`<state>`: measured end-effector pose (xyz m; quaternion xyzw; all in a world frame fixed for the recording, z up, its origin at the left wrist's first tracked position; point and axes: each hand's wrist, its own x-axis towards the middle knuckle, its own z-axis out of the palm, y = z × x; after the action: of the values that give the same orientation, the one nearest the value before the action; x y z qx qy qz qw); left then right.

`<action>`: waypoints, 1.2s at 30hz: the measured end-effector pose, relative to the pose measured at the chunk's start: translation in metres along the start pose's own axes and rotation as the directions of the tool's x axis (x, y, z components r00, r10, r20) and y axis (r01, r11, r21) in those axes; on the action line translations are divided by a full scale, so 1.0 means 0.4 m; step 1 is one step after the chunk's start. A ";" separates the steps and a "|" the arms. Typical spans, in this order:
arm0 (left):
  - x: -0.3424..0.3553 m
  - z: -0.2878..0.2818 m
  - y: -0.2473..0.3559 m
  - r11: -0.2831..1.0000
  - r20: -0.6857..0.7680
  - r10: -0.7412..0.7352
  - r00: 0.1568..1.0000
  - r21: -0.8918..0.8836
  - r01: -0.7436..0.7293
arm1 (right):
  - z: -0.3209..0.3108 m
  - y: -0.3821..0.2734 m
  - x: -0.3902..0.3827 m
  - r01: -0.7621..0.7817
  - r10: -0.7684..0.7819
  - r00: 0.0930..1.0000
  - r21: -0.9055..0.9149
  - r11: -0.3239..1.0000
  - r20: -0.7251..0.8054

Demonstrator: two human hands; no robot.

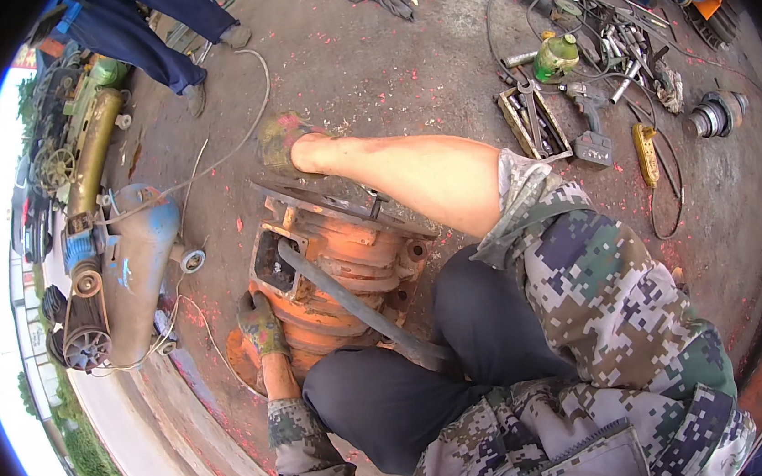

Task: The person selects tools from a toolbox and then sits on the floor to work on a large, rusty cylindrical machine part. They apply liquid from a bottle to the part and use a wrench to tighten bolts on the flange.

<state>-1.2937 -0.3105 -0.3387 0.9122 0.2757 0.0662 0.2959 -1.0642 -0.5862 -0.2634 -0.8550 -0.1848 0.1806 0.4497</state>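
Note:
Between my knees lies an orange electric motor [342, 308], its ribbed body scuffed and dirty. A thick grey cable [350, 301] runs from its square terminal opening [275, 259] toward my lap. My left hand [264, 326], in a patterned work glove, presses against the motor's left side beside that opening, fingers curled in along the housing. My right arm reaches across the motor's far side. Its gloved hand [283, 145] is closed just beyond the flange plate [312, 192]; whatever its fingers hold is hidden. A small dark metal part [379, 203] stands at the flange, under my right forearm.
Right of the motor are a wrench tray [535, 120], cordless drill [588, 124], green bottle [556, 58], yellow power strip [646, 156] and scattered tools. At left stands a tank-like machine [138, 261] with belt pulleys. A person in blue trousers [137, 37] stands far left; a hose [267, 79] crosses the floor.

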 end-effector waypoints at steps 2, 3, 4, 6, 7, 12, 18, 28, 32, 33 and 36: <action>0.030 -0.015 -0.055 0.998 -0.053 0.054 0.997 -0.017 -0.055 | -0.014 -0.037 -0.017 0.003 -0.001 0.999 0.056 0.998 -0.038; 0.027 -0.009 -0.051 0.998 -0.058 0.064 0.996 0.032 -0.062 | -0.037 -0.042 -0.041 -0.002 0.010 0.998 0.107 0.994 -0.069; 0.023 -0.017 -0.049 0.994 -0.070 0.069 0.995 0.092 -0.063 | -0.060 -0.055 -0.070 0.013 0.006 0.994 0.179 0.984 -0.107; 0.008 -0.020 -0.035 0.997 -0.043 0.064 0.997 0.051 -0.062 | -0.098 -0.066 -0.139 0.060 0.000 0.982 0.309 0.949 -0.191; 0.008 -0.028 -0.046 0.997 -0.041 0.077 0.996 0.026 -0.076 | -0.099 -0.064 -0.170 0.133 -0.038 0.965 0.360 0.924 -0.259; -0.009 -0.029 -0.070 0.994 -0.075 0.081 0.994 0.077 -0.075 | -0.099 0.032 -0.398 0.232 -0.103 0.959 0.525 0.819 -0.262; -0.046 -0.031 0.025 0.997 -0.032 -0.040 0.999 -0.070 0.038 | -0.045 0.199 -0.558 0.483 -0.351 0.806 0.186 0.855 -0.477; -0.051 -0.041 0.039 0.998 -0.073 -0.025 0.997 0.060 0.030 | 0.006 0.273 -0.635 0.211 -0.059 0.870 0.262 0.942 -0.489; -0.048 -0.028 0.073 0.999 -0.054 -0.028 0.998 0.030 0.029 | 0.074 0.473 -0.694 -0.118 0.116 0.954 0.010 0.993 -0.277; -0.047 -0.028 0.071 1.000 -0.057 -0.011 0.998 0.021 0.013 | 0.096 0.528 -0.690 -0.041 0.050 0.986 0.060 0.997 -0.158; -0.074 -0.064 0.059 0.995 -0.063 -0.074 0.995 0.059 0.077 | 0.140 0.469 -0.520 -0.117 0.119 0.991 -0.029 0.993 0.056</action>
<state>-1.3148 -0.3294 -0.3031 0.9073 0.3207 0.0742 0.2615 -1.2422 -0.7454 -0.4200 -0.8646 -0.1489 0.2290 0.4218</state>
